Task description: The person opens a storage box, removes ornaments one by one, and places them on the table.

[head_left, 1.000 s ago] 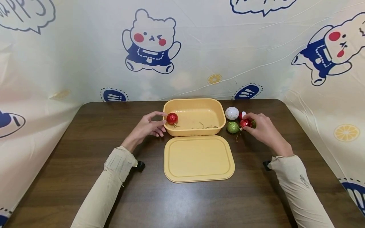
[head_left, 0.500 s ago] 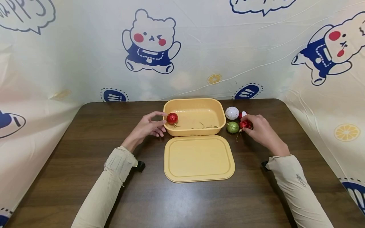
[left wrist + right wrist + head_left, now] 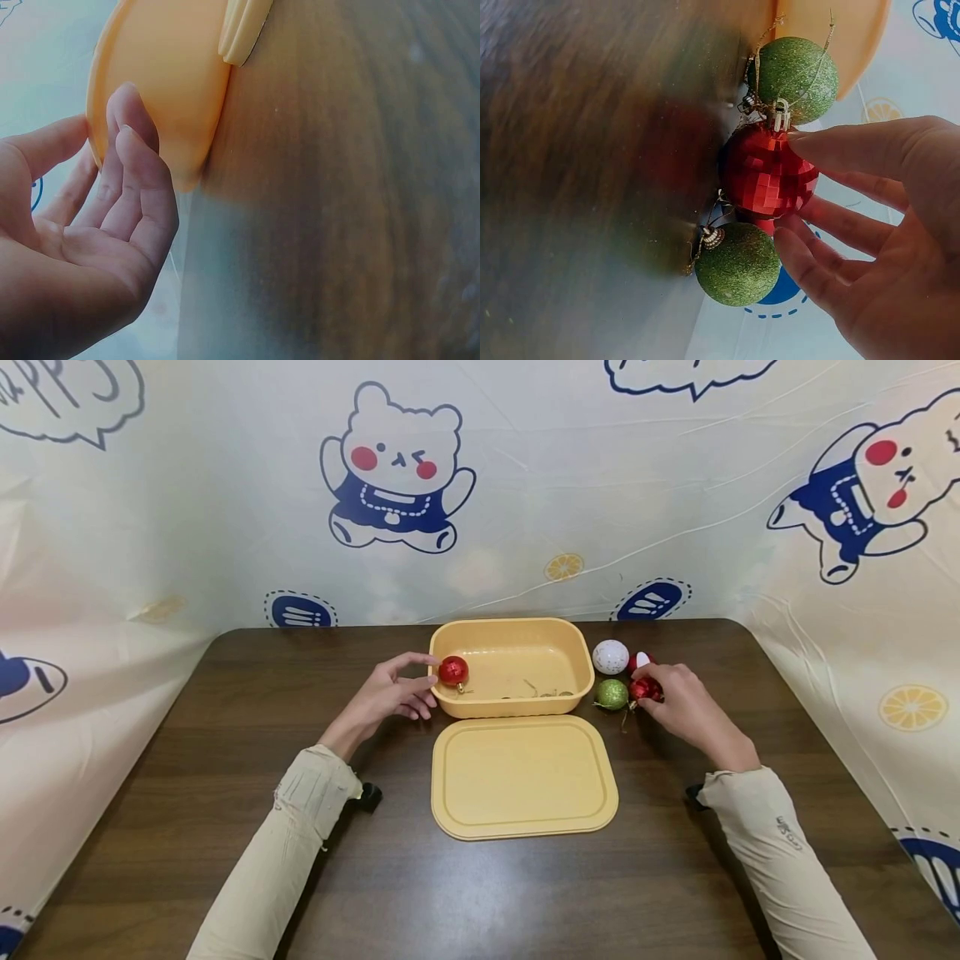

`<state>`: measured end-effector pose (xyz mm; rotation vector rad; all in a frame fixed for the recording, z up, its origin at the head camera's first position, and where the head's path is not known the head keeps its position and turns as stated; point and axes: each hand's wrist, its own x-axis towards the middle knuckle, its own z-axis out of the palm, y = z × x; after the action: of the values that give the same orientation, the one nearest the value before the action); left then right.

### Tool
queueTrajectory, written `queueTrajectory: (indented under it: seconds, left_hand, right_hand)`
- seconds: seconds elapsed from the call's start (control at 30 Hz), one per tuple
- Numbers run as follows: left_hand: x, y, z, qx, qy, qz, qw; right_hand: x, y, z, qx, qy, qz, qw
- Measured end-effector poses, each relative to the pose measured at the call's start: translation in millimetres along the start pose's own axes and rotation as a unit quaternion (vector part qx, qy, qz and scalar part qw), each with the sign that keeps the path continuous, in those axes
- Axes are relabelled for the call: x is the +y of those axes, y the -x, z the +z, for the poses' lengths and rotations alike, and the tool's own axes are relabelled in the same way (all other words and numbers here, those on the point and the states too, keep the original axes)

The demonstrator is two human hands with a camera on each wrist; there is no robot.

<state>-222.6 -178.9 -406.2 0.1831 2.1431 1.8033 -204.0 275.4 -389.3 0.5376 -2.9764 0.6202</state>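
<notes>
I am watching the person's right hand closing thumb and fingertips around a faceted, mirror-finish red bauble, which is sitting on the dark wooden table just right of the open yellow plastic tub. Two glittery green baubles are crowding it: one touching its cap on the tub side, another on the far side, just beside it. A speckled white ball is lying close behind them.

The left hand is resting with straight, relaxed fingers against the tub's left wall, while a glittery red bauble is sitting at the rim by the thumb; I cannot tell whether the thumb is touching it. The flat yellow lid is lying in front of the tub.

I am judging the risks this way. The gold hanging threads look tangled near the caps, so lifting the faceted bauble could be dragging a green one along. The smooth round surface could be slipping from a fingertip pinch, and any nudge could be sending the loose balls rolling toward the table edge.

Compared with a second ago, the right hand is sitting slightly closer to the tub and closing further over the faceted bauble, now hiding the second green ball in the head view. The left hand and its bauble are unchanged.
</notes>
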Motion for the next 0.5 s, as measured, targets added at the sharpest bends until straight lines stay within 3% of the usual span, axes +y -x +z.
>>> queueTrajectory:
  seconds: [0.5]
  left_hand:
    - [-0.5, -0.2, -0.1, 0.006, -0.001, -0.004, 1.0]
  right_hand:
    - [-9.5, 2.8, -7.9, 0.049, -0.009, -0.033, 0.998]
